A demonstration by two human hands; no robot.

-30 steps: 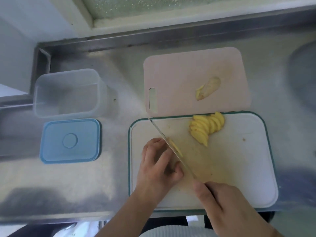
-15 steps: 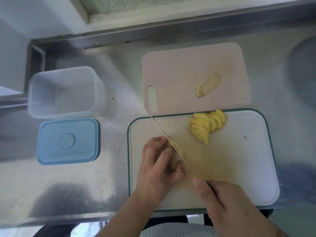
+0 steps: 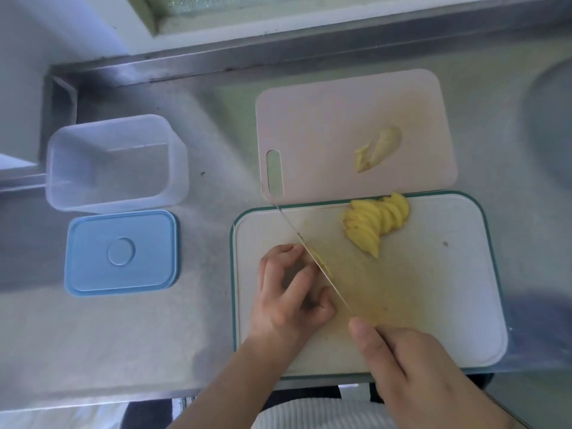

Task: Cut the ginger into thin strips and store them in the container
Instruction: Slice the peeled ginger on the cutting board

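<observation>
On the white cutting board (image 3: pixel 448 305) with a teal rim, my left hand (image 3: pixel 291 301) holds a small ginger piece (image 3: pixel 322 262) under curled fingers. Against those fingertips stands the knife (image 3: pixel 312 258), gripped by my right hand (image 3: pixel 414 370) at the handle, blade edge down on the ginger. A fan of yellow ginger slices (image 3: pixel 376 224) lies at the board's far edge. An unsliced ginger chunk (image 3: pixel 379 149) rests on the pink board (image 3: pixel 325 119) behind. The clear container (image 3: pixel 116 164) stands open at the left.
A blue lid (image 3: pixel 122 252) lies in front of the container on the steel counter (image 3: pixel 185 335). A sink basin (image 3: pixel 554 125) curves in at the far right. A raised steel ledge and a window sill run along the back.
The knife and both hands stay at the same spot on the board, with only small shifts of the blade against the ginger piece. The camera has drifted slightly.
</observation>
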